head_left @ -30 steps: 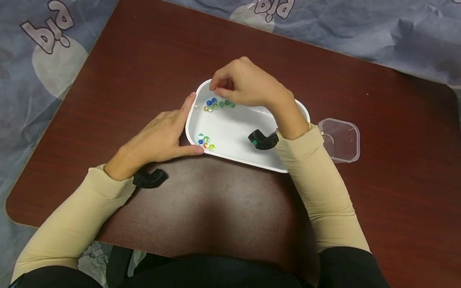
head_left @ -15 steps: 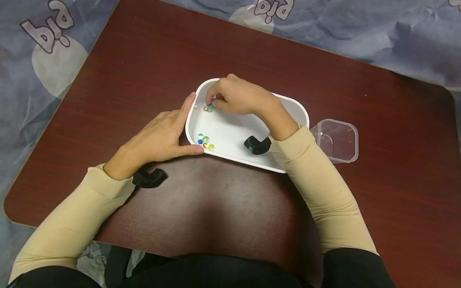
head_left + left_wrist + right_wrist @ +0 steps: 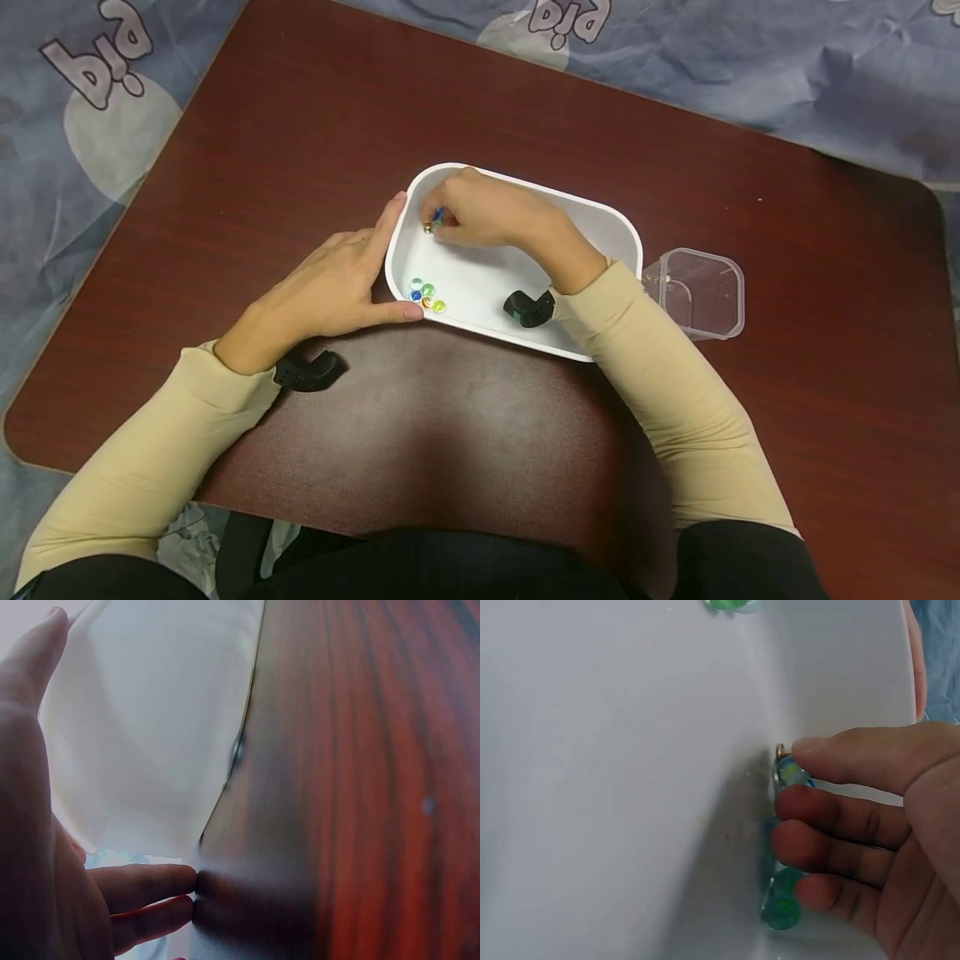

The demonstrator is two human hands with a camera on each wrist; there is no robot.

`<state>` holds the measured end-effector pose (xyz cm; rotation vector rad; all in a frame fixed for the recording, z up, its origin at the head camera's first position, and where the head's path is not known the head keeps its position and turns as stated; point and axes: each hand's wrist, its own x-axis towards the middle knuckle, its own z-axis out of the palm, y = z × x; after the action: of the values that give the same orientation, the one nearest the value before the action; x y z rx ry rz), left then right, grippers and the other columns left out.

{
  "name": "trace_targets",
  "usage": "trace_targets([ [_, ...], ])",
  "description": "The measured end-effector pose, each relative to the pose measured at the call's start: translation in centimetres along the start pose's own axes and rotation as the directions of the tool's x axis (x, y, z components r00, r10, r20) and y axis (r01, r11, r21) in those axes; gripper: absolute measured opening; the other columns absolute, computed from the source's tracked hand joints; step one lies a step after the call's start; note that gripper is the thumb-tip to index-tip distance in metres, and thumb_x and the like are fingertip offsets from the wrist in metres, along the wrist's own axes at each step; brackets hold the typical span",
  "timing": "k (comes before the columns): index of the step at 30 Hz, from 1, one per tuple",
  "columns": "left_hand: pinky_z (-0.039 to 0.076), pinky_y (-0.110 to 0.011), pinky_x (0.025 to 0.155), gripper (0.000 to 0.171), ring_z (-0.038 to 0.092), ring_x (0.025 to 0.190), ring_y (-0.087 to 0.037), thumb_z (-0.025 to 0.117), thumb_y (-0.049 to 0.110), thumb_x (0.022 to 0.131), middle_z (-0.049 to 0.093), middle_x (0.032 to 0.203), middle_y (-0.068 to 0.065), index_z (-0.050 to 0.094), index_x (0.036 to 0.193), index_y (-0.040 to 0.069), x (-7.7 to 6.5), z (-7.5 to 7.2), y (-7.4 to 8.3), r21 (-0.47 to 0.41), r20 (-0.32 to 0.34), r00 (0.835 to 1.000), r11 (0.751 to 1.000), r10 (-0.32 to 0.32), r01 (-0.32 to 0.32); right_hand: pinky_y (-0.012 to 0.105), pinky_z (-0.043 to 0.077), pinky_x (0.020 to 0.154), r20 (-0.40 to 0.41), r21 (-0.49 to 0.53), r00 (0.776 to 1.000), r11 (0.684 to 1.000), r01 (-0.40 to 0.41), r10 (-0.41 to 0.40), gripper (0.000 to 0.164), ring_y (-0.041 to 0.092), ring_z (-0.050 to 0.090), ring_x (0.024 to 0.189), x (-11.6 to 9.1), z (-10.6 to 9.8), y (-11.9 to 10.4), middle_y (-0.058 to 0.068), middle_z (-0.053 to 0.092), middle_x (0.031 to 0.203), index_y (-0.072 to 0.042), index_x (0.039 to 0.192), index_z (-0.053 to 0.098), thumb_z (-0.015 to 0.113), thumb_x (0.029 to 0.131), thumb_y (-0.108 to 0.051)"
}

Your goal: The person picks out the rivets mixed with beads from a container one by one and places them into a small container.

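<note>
A white tray (image 3: pixel 517 329) lies on the table with several glass marbles in it. My left hand (image 3: pixel 322 287) rests around its left end, straight fingers along the outer side and thumb on the front rim. The right hand (image 3: pixel 487 208) reaches down inside the tray's far left corner. In the right wrist view, its curled thumb and index finger pinch a yellow-green marble (image 3: pixel 791 772), while green marbles (image 3: pixel 782 911) show beside the little finger. Blue shows between the fingers in the head view. Another group of marbles (image 3: pixel 427 292) sits in the near left corner.
A clear plastic container (image 3: pixel 705 296) stands just right of the tray, partly behind the right sleeve (image 3: pixel 660 367). The dark red-brown table (image 3: pixel 337 108) has its front edge close to the person's body. Grey-blue printed cloth (image 3: pixel 750 58) lies beyond the table.
My right hand has come down and slightly left, from above the tray's far side to the marbles in the far left corner, covering most of them. The left hand has not moved.
</note>
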<state>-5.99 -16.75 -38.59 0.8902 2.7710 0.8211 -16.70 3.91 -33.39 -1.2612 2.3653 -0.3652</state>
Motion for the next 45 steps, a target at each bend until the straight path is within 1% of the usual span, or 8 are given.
trace_targets([
  [6,0.033,-0.054,0.105,0.122,0.044,0.133,-0.03,0.071,0.059,0.083,0.049,0.144,-0.017,-0.013,0.157,0.01,-0.07,0.07,-0.06,0.002,-0.003,1.0,1.0,0.0,0.0,0.029,0.042,0.072,-0.008,-0.008,1.0,1.0,0.004,-0.004,0.013,0.016,0.054,0.072,0.3,0.37,-0.22,0.006,0.064,0.076,-0.003,0.099,0.073,0.064,0.09,-0.005],
  [9,0.034,-0.054,0.105,0.121,0.044,0.133,-0.03,0.071,0.059,0.084,0.049,0.145,-0.017,-0.012,0.157,0.009,-0.03,0.09,-0.08,0.003,-0.006,1.0,1.0,0.004,-0.004,0.028,0.04,0.069,-0.039,-0.005,0.999,1.0,0.026,-0.026,0.011,0.016,0.051,0.068,0.36,0.52,-0.23,0.005,0.061,0.073,-0.003,0.092,0.073,0.062,0.093,-0.007],
  [14,0.033,-0.054,0.105,0.121,0.043,0.135,-0.03,0.071,0.057,0.084,0.045,0.148,-0.017,-0.012,0.157,0.008,0.0,0.03,-0.06,0.002,-0.001,1.0,1.0,0.003,-0.003,0.028,0.036,0.067,-0.085,-0.007,0.995,0.998,0.057,-0.057,0.017,0.015,0.046,0.067,0.6,0.84,-0.02,0.004,0.057,0.07,-0.002,0.084,0.072,0.061,0.096,-0.007],
  [20,0.035,-0.054,0.104,0.12,0.046,0.131,-0.03,0.069,0.06,0.085,0.049,0.144,-0.018,-0.009,0.157,0.005,0.01,0.08,-0.17,0.005,-0.015,1.0,1.0,0.025,-0.025,0.028,0.037,0.068,-0.103,0.002,0.991,0.996,0.087,-0.086,0.012,0.015,0.048,0.068,0.75,0.97,0.12,0.004,0.061,0.073,-0.002,0.087,0.075,0.065,0.093,-0.005],
  [26,0.034,-0.053,0.104,0.12,0.047,0.131,-0.031,0.069,0.06,0.085,0.05,0.143,-0.019,-0.011,0.157,0.007,-0.03,0.08,-0.18,0.009,-0.014,1.0,1.0,0.019,-0.019,0.027,0.039,0.067,-0.09,0.023,0.994,0.997,0.067,-0.065,0.006,0.014,0.051,0.068,0.73,0.93,0.04,0.004,0.062,0.072,-0.003,0.086,0.074,0.069,0.088,-0.003],
  [33,0.036,-0.052,0.104,0.12,0.051,0.127,-0.03,0.066,0.063,0.085,0.057,0.134,-0.019,-0.009,0.157,0.004,0.03,0.09,-0.22,0.018,-0.042,0.997,0.998,0.059,-0.059,0.028,0.042,0.069,-0.083,0.011,0.996,0.999,0.039,-0.038,0.005,0.015,0.055,0.067,0.59,0.78,-0.09,0.005,0.062,0.07,-0.004,0.088,0.073,0.071,0.084,-0.003],
  [40,0.035,-0.054,0.103,0.121,0.047,0.131,-0.031,0.071,0.058,0.084,0.052,0.141,-0.02,-0.01,0.157,0.006,0.09,0.04,-0.03,0.015,-0.017,1.0,1.0,0.021,-0.02,0.028,0.045,0.07,-0.036,0.0,0.999,1.0,-0.018,0.018,0.012,0.015,0.058,0.068,0.62,0.71,-0.18,0.006,0.065,0.071,-0.004,0.096,0.074,0.073,0.085,-0.009],
  [45,0.035,-0.054,0.104,0.121,0.047,0.131,-0.031,0.072,0.057,0.084,0.052,0.14,-0.021,-0.01,0.157,0.006,0.03,0.01,-0.07,0.021,-0.023,0.999,0.999,0.024,-0.024,0.029,0.046,0.07,-0.022,0.003,1.0,1.0,-0.011,0.011,0.01,0.015,0.059,0.069,0.7,0.7,-0.18,0.006,0.067,0.073,-0.004,0.094,0.075,0.075,0.085,-0.008],
])
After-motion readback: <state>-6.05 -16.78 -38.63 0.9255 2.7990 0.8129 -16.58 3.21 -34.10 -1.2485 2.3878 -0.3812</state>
